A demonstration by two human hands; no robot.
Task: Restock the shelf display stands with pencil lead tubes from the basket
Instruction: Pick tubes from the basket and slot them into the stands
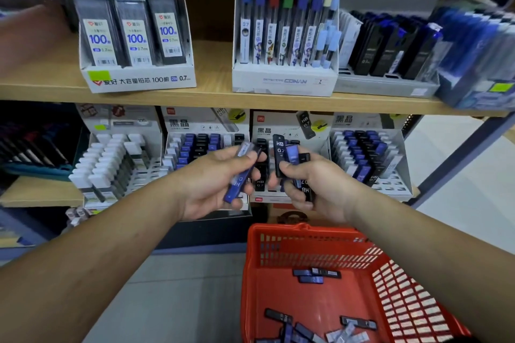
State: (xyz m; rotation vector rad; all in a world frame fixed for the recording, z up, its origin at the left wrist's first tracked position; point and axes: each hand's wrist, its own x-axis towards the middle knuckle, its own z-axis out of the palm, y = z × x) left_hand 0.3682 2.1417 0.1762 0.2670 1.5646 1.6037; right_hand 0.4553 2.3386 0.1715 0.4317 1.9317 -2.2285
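Head view, left grip pinching blue tube, right grip clutching several tubes

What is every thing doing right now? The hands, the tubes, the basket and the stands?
left hand: fingers pinch one blue tube, tilted.
right hand: grips a bunch of tubes, black and blue.
red basket: loose tubes lie flat inside.
white-cap stand: partly filled, some slots empty.
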